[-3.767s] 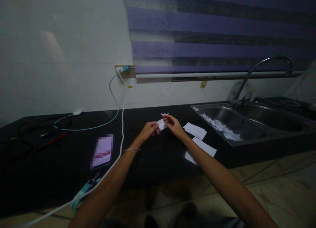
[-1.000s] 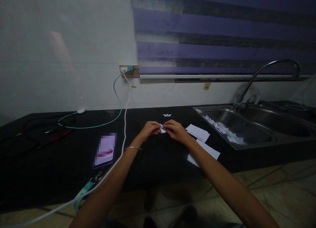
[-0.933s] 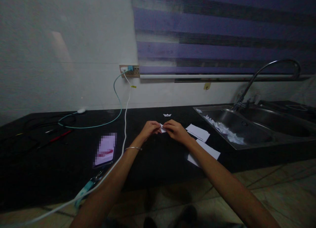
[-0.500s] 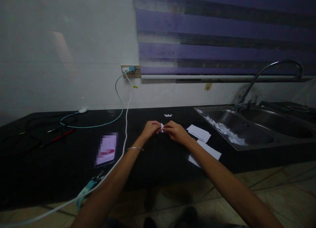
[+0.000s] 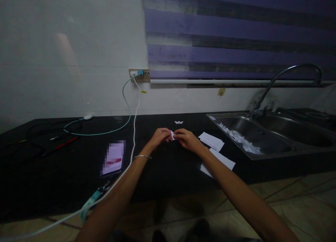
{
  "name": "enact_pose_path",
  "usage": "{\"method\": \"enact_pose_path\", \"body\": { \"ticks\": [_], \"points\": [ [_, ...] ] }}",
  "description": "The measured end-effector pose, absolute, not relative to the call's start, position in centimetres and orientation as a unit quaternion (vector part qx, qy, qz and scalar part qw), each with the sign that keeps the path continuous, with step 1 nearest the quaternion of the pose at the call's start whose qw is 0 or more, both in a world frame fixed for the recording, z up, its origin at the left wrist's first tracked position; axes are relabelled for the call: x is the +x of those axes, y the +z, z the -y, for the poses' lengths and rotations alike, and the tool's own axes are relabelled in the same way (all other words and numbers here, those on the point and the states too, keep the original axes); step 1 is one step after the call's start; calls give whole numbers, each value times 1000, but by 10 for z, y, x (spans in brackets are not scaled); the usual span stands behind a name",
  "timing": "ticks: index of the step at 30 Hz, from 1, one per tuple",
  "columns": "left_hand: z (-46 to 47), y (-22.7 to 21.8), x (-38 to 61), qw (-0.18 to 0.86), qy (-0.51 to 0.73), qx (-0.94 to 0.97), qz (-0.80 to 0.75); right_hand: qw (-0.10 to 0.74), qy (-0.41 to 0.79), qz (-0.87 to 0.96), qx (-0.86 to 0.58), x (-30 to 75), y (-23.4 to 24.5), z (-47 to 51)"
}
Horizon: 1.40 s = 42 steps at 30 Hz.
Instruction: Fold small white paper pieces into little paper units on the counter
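Note:
Between my hands, over the black counter, is a small piece of folded white paper [image 5: 172, 135]. My left hand [image 5: 160, 137] pinches its left side with the fingertips. On the other side, my right hand [image 5: 187, 138] has thumb and fingers closed on the paper's right edge. Fingers cover much of the folds. A finished-looking paper boat [image 5: 179, 122] stands just beyond my hands, touching neither. To the right of my right hand lie white paper sheets [image 5: 212, 141], and more sheets [image 5: 223, 160] lie partly under my right forearm.
A steel sink [image 5: 273, 144] at the right holds several folded white papers [image 5: 240, 139] along its left side, below a curved faucet [image 5: 273, 79]. At the left lie a phone [image 5: 114, 158], a red pen-like object [image 5: 65, 143] and dark cables. A white cable [image 5: 134, 130] crosses my left forearm.
My hands have shifted very slightly and the folded paper between them is tilted a little differently. Everything else stays where it was.

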State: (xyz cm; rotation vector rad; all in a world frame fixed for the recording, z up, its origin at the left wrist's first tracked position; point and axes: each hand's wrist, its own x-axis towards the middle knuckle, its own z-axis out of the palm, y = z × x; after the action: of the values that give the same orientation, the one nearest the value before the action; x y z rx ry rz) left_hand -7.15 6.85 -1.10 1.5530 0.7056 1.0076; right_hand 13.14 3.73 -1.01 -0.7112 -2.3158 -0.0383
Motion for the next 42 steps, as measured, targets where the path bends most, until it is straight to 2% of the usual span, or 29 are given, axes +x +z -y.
{"method": "enact_pose_path", "body": {
  "ticks": [6, 13, 17, 23, 31, 35, 42],
  "points": [
    [-69, -12, -69, 591, 415, 622, -303, 357, 13, 889, -286, 132, -10, -36],
    [-68, -11, -66, 488, 426, 677, -350, 412, 80, 862, -285, 128, -8, -34],
    [-72, -18, -66, 458, 435, 689, -355, 485, 178, 778, -359, 127, -10, -39],
    [-72, -25, -60, 423, 463, 704, -332, 430, 378, 716, -399, 126, -22, -51],
    [-68, -18, -55, 400, 481, 698, -348, 485, 541, 572, -381, 123, -22, -49],
    [-68, -19, -53, 401, 486, 693, -351, 482, 567, 545, -387, 123, -21, -48],
    [-65, -19, -55, 394, 450, 720, -353, 509, 534, 543, -402, 123, -23, -49]
  ]
}}
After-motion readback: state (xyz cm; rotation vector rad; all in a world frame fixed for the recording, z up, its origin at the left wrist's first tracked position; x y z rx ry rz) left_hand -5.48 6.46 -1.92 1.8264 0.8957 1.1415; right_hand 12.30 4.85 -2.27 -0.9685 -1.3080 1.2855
